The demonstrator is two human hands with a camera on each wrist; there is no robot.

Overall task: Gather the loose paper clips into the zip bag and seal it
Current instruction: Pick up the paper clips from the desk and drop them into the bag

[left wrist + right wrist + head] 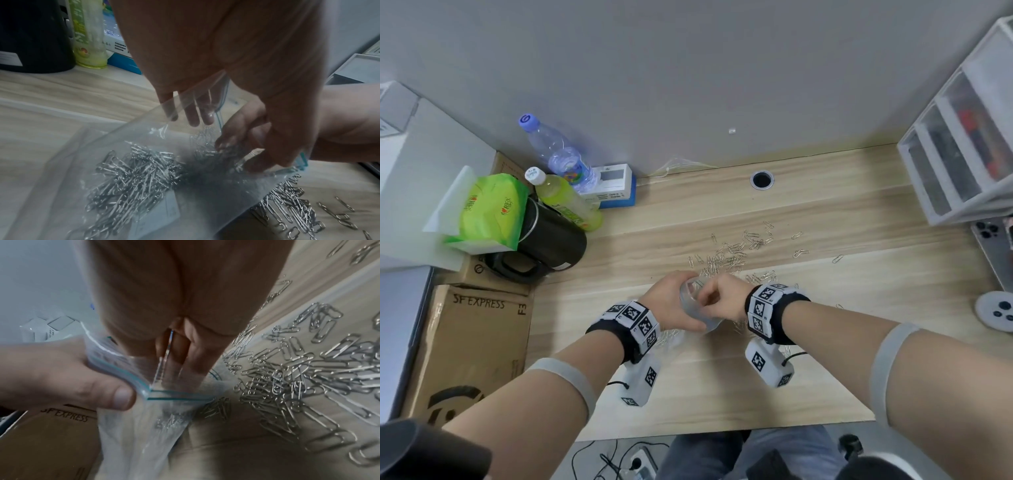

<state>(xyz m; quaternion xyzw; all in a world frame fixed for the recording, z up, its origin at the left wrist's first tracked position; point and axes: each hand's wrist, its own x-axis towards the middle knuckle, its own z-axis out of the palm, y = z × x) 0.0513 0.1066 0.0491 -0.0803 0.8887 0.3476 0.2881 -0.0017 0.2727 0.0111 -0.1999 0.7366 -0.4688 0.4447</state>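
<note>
A clear zip bag with a teal zip strip hangs open over the wooden desk; many silver paper clips lie inside it. My left hand grips the bag's rim, thumb pinching the zip edge, its fingers showing through the plastic. My right hand reaches into the bag's mouth, its bunched fingertips holding a few clips. Loose paper clips are scattered on the desk just beyond and to the right of the hands, and show close up beside the bag.
A black kettle, two bottles, a green tissue pack and an SF EXPRESS carton crowd the left. A white drawer unit, a phone and a round white device stand on the right. A cable hole sits at the back.
</note>
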